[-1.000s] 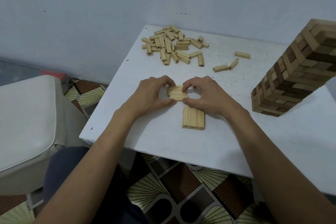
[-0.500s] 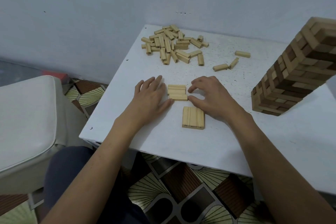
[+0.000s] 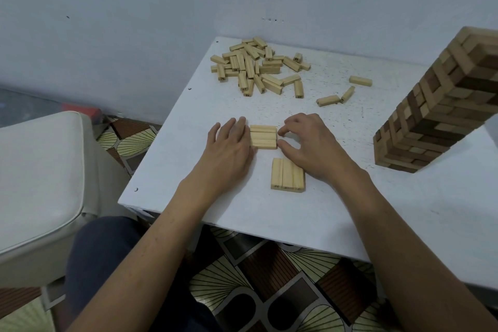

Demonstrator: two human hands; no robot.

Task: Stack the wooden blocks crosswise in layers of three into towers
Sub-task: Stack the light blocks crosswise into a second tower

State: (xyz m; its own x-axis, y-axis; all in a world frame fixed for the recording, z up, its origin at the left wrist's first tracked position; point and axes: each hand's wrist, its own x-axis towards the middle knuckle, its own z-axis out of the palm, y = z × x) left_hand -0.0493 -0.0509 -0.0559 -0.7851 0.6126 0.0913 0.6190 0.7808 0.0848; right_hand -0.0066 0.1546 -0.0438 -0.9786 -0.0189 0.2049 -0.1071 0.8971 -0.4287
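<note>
Pressing the flat, straight-fingered left hand (image 3: 229,148) against the left end of the three-block layer (image 3: 263,137) lying on the white table (image 3: 161,170), between its middle and near edge. Touching the layer's right end with thumb and forefinger of the curled right hand (image 3: 310,146); whether gripping, cannot tell.

On a white table (image 3: 310,213), the left hand (image 3: 229,147) lies flat with straight fingers against the left end of a row of three blocks (image 3: 263,136); the right hand (image 3: 310,143), fingers curled, touches its right end. A second row (image 3: 287,174) lies nearer, loose blocks (image 3: 256,66) farther back, a tall tower (image 3: 442,105) at right.
</note>
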